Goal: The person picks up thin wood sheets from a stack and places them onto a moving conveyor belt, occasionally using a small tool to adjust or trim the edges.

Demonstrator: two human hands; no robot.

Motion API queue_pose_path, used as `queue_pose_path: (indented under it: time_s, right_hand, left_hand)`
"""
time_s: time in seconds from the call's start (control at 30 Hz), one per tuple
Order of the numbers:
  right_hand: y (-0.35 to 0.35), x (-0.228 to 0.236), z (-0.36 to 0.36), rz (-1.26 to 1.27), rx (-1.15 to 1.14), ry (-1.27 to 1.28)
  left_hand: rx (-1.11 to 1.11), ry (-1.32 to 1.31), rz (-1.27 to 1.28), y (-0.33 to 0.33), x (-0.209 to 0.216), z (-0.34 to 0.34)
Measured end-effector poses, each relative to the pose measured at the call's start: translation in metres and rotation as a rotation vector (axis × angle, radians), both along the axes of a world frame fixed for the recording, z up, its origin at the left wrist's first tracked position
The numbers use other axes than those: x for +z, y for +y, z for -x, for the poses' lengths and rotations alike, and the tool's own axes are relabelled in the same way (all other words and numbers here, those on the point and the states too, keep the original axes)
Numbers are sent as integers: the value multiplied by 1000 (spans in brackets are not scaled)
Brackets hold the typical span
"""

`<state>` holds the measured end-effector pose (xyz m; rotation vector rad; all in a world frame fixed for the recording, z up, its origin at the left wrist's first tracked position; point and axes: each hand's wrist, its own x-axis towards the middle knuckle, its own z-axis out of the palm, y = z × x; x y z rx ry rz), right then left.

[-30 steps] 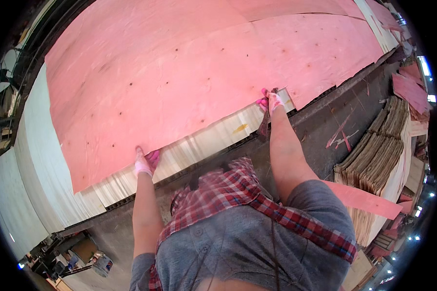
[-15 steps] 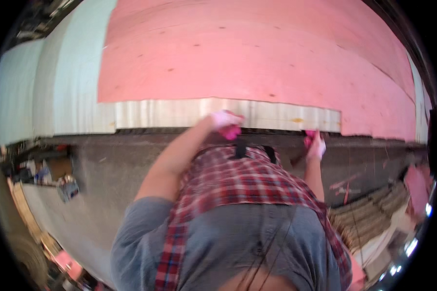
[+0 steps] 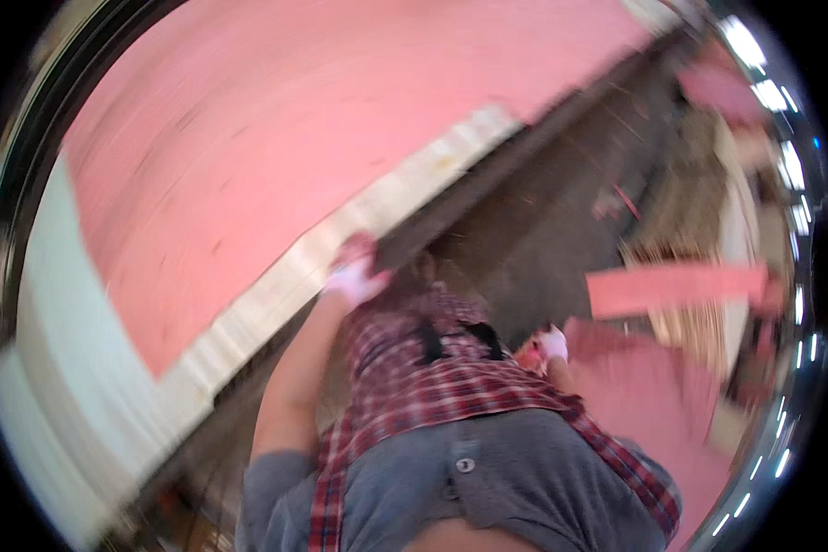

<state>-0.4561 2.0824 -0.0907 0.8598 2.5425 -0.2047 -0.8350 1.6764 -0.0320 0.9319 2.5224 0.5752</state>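
Observation:
My left hand (image 3: 354, 274), in a white and pink glove, is at the near edge of a pale veneer strip (image 3: 290, 274). Its fingers look spread, with nothing in them. Beyond the strip lies a wide pink sheet (image 3: 248, 175) that covers most of the worktop. Down by my right side, my right hand (image 3: 549, 346) is in a similar glove, beside a stack of pink sheets (image 3: 649, 382). Motion blur hides its fingers, so I cannot make out whether it holds anything.
Pale whitish sheets (image 3: 69, 313) lie at the left end of the worktop. To the right stands a stack of brown veneer (image 3: 676, 207), with a pink strip (image 3: 676, 287) lying across its near end. Pink scraps (image 3: 616, 202) are on the dark floor (image 3: 543, 221).
The view has turned to the right, toward the stacks. My right hand has left the worktop edge and dropped back beside the pink sheets. My left hand remains by the pale strip, fingers spread.

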Motion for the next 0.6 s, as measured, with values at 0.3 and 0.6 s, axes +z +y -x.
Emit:
queue_pose_path:
  time_s: [0.3, 0.6]
  right_hand:
    - [-47, 71, -17, 429, -1032, 94]
    - [87, 22, -136, 487, -1197, 699]
  left_hand:
    - [-65, -117, 455, 8, 12, -35]
    - [-125, -367, 977, 93, 12, 7]
